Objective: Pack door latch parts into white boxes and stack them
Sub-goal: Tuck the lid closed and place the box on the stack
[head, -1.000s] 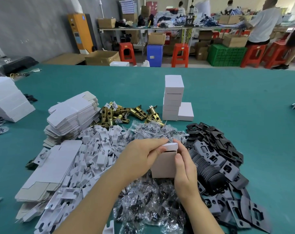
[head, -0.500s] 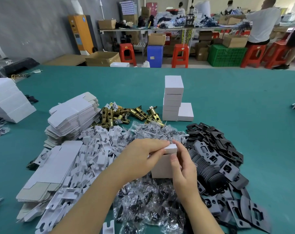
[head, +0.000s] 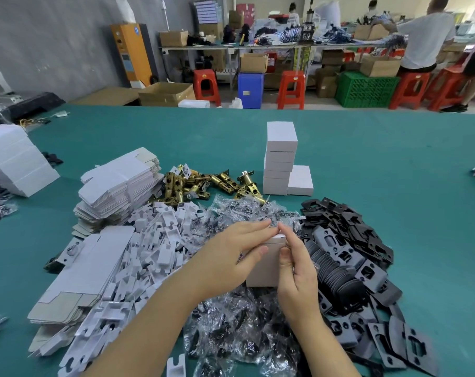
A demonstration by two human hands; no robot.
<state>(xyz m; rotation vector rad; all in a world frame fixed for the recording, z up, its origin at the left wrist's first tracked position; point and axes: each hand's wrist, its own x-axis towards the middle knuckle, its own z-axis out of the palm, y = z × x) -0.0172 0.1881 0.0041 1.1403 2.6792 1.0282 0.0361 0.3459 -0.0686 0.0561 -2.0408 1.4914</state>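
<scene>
A small white box [head: 264,269] stands upright over a heap of clear screw bags [head: 239,325], held between both my hands. My left hand [head: 232,257] wraps its left side, thumb on the front face and fingers laid over the top flap. My right hand [head: 296,265] grips the right edge, thumb on the front and index finger on the top corner. A stack of closed white boxes [head: 279,161] stands farther back, with one more box [head: 301,180] beside it. Brass latch bolts [head: 203,183] lie left of the stack.
Black strike plates [head: 347,257] are piled at the right. White plastic inserts [head: 154,240] and flat unfolded cartons [head: 119,186] lie at the left, over a green table [head: 394,172]. More white boxes [head: 13,159] sit at the far left. People work at benches behind.
The top flap of the held box has been pressed down from half open to closed. Both hands' fingertips have met over the top; the box stays in place.
</scene>
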